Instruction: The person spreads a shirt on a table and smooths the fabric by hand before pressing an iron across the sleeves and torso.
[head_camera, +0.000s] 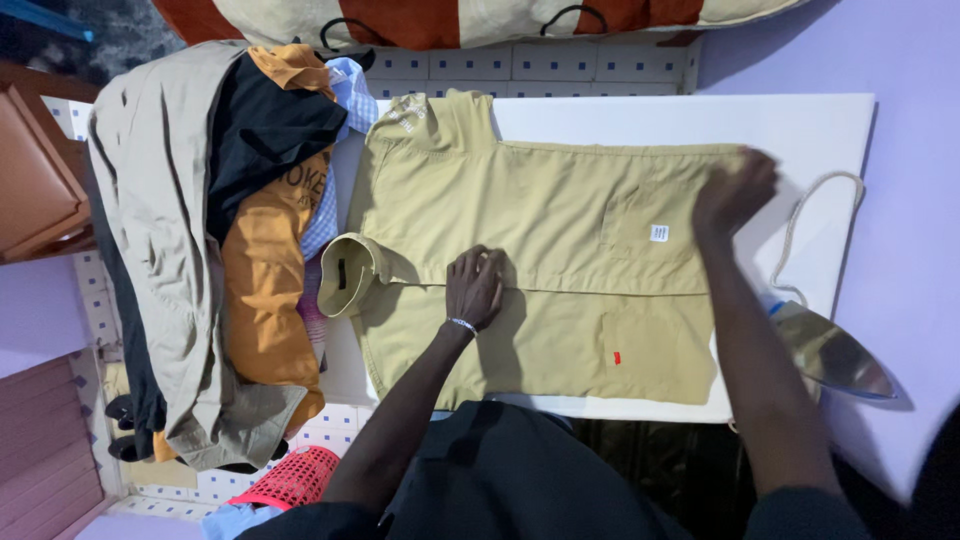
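Pressing the khaki shirt (540, 250) flat under the left hand (475, 288), fingers together, while the blurred right hand (735, 190), fingers unclear, tugs its hem, the person risks knocking the nearby iron (830, 350) off the desk (700, 120).

Light is soft and even across the white board (690, 120), slightly cool, with a purple cast on the wall at right. No harsh glare on the khaki shirt (540, 230); its folds throw only faint shadows. A darker shadow pools under the left hand (475, 285) and forearm. The right hand (735, 190) is smeared by motion blur at the shirt's hem, fingers indistinct. The iron (830, 350) soleplate catches a dull sheen. Corners dim off, especially top left. The dark clothing at the bottom edge sits soft and underexposed.
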